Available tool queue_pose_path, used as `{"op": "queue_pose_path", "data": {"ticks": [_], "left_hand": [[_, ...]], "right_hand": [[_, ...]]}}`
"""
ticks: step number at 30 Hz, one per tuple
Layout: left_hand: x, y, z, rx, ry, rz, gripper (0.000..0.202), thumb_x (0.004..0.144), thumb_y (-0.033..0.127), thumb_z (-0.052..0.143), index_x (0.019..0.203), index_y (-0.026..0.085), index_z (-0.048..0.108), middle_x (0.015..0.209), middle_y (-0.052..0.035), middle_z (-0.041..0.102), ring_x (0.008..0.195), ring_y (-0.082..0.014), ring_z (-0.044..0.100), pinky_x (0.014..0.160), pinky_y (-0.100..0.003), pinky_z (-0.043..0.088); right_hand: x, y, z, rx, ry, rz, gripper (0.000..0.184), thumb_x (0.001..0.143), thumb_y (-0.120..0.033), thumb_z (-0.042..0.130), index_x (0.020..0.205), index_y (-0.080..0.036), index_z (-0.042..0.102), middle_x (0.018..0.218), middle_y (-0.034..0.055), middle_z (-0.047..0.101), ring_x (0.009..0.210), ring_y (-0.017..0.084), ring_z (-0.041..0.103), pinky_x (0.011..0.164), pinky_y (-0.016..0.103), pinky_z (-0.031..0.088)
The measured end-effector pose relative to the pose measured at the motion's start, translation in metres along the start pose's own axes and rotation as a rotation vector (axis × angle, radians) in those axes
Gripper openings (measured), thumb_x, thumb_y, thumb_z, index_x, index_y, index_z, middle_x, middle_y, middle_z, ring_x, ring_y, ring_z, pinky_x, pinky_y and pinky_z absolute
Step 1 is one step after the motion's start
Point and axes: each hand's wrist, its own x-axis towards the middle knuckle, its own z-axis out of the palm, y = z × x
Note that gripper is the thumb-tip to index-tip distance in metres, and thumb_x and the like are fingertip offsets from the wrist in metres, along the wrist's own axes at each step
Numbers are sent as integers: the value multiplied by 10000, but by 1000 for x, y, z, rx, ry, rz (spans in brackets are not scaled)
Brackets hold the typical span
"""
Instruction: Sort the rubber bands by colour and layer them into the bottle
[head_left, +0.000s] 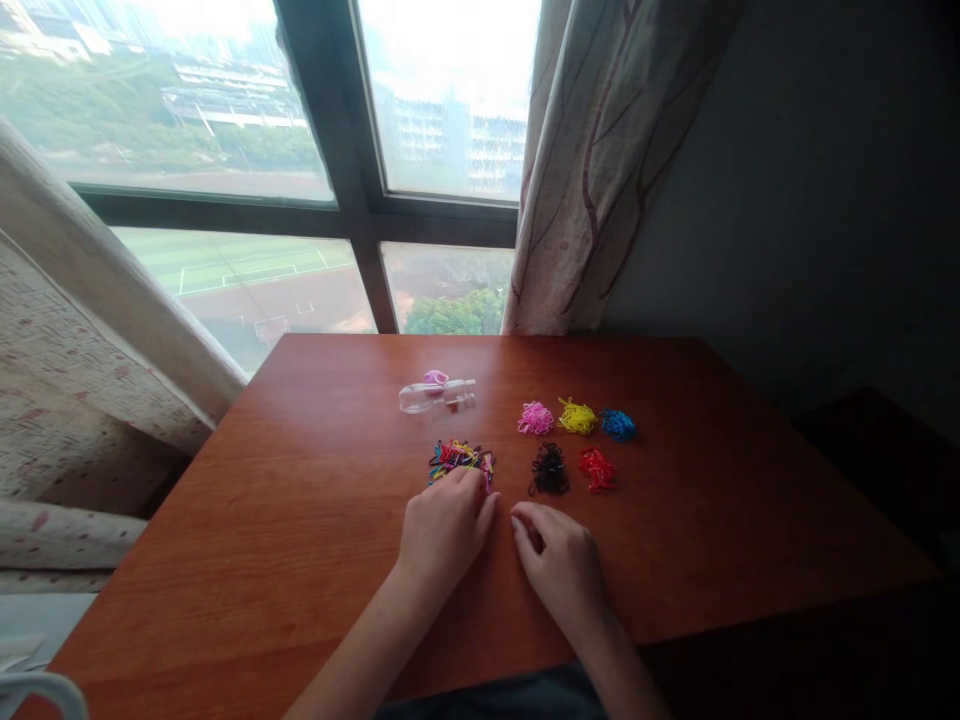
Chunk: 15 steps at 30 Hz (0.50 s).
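Observation:
A heap of mixed-colour small rubber bands (456, 456) lies on the wooden table. My left hand (444, 525) reaches over its near edge, palm down, with the thumb apart from the bent fingers. Those fingertips are hidden behind the hand, and a pink band shows beside the thumb. To the right, my right hand (561, 562) is closed, its thumb and forefinger together in a pinch; whatever they hold is too small to make out. Beyond it lie separate piles of black bands (550, 469) and red bands (598, 469). Pink bands (535, 418), yellow bands (577, 416) and blue bands (619, 425) form a row behind these.
A clear plastic container (420, 397) with a pink-purple part lies behind the mixed heap. The brown table (300, 520) meets the window (360, 200) at its far edge. Curtains (585, 150) hang on both sides. A white curved object (45, 685) stands at lower left.

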Motion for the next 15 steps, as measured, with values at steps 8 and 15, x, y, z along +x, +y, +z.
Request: {"op": "queue_pose_path", "data": {"ticks": [8,15], "left_hand": [[5,8,5,86,-3,-16,192,935,320,455,978,222,615,943,-75,702,829,-229,677,589,-267,416],[0,5,6,42,15,-9,214,949,337,430,909,223,607,952,-49,713,783,-197,676,564,-246,383]], "right_hand": [[-2,-1,-2,49,1,12,196,901,-158,500,897,-222,685,812,24,710,746,173,652,708,255,441],[0,1,0,25,17,-8,193,895,-155,508,877,-224,688,799,19,710,731,161,653,688,236,449]]}}
